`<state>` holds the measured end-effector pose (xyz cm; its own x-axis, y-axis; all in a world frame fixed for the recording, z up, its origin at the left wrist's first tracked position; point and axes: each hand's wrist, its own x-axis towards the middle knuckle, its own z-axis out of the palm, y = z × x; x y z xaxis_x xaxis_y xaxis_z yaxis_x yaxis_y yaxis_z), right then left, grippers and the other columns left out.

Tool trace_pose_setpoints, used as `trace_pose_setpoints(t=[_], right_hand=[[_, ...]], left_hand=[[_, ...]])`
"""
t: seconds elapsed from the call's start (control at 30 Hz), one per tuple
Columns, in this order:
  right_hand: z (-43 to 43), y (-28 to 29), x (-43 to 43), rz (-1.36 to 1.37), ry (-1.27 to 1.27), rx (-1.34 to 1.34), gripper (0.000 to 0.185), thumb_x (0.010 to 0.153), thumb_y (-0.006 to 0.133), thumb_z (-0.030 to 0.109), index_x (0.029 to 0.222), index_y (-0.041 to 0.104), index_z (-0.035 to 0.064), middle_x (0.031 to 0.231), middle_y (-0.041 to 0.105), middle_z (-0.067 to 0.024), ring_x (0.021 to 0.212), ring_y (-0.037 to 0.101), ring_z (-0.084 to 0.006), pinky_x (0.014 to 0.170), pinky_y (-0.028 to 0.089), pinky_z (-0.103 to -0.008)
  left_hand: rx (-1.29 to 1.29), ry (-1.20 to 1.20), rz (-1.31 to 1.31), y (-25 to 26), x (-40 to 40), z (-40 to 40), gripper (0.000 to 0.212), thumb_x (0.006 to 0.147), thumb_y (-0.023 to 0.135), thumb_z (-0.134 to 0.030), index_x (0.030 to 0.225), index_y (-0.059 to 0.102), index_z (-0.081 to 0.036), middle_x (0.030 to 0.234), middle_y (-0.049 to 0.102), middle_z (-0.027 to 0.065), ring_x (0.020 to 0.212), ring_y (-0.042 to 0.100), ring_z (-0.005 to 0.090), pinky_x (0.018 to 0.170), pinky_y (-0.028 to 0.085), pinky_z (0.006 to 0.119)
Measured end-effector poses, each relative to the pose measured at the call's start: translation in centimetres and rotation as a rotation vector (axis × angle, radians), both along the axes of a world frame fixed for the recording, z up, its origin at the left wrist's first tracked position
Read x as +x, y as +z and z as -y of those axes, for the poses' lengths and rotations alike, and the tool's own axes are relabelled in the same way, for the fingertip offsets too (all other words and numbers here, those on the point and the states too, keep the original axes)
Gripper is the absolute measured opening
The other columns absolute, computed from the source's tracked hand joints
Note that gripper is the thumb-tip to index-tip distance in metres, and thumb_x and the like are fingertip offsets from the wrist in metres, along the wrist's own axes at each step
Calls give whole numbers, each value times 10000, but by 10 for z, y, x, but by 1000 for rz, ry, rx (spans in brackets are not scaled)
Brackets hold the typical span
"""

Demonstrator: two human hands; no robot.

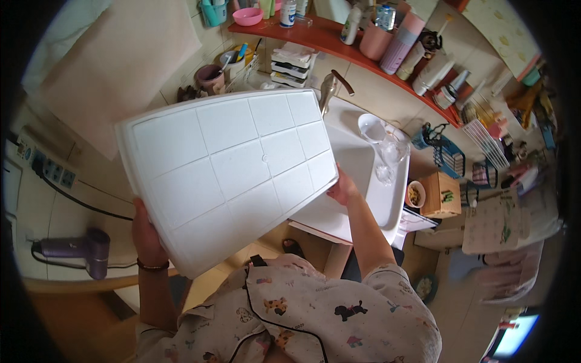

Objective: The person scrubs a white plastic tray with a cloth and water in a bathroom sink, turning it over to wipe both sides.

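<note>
A large white plastic panel (236,168), rectangular with a raised rim and ribs forming a grid, is held up before me at a tilt. My left hand (147,231), with a beaded bracelet at the wrist, grips its near left edge. At the right end, my right hand (342,187) holds a corner, its fingers partly hidden behind the panel. Behind and below it lies a white washbasin (354,156), partly covered from view. The basin's metal faucet (327,88) rises just beyond the panel's far right corner.
A red shelf (313,34) with bottles and cups runs above the basin. A white bowl (371,128) and clear plastic items (389,152) sit on the basin's rim. At left are a purple hair dryer (93,252) and a power strip (52,170) with a black cord. A wooden box (440,195) stands right.
</note>
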<state>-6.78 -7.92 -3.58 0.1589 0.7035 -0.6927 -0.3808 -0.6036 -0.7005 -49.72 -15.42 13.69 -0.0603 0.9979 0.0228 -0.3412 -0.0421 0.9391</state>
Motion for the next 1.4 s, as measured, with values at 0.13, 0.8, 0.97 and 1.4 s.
trace_pose_setpoints(t=[0.13,0.8,0.97,1.4], right_hand=[[36,25,12,-431,-8,157,529,873,392,533,1216,480,140,1217,507,-26,1117,449,-197,905,354,-440],[102,84,-5,-318,-429,477,413,864,373,354,1133,523,79,1084,580,-70,997,556,-221,857,442,-437],[103,85,8,-54,-365,393,408,876,392,354,1132,525,64,1082,580,-56,978,560,-175,820,464,-400],[110,143,72,-2,88,642,436,919,415,306,1197,467,-25,1120,566,-126,960,587,-190,808,507,-322]], left_hand=[[-217,-52,246,1,9,-18,508,948,281,-439,1170,474,-24,1041,580,82,921,563,164,784,482,299],[56,-98,114,7,-6,1,459,951,341,-333,1290,361,-23,1228,469,102,1075,498,193,880,438,322],[407,-305,-168,22,-3,15,484,961,291,-350,1284,358,4,1193,489,144,1027,529,205,840,466,327],[-66,-235,66,-28,5,-56,492,912,410,-402,1199,452,-4,1079,570,118,927,581,208,765,507,336]])
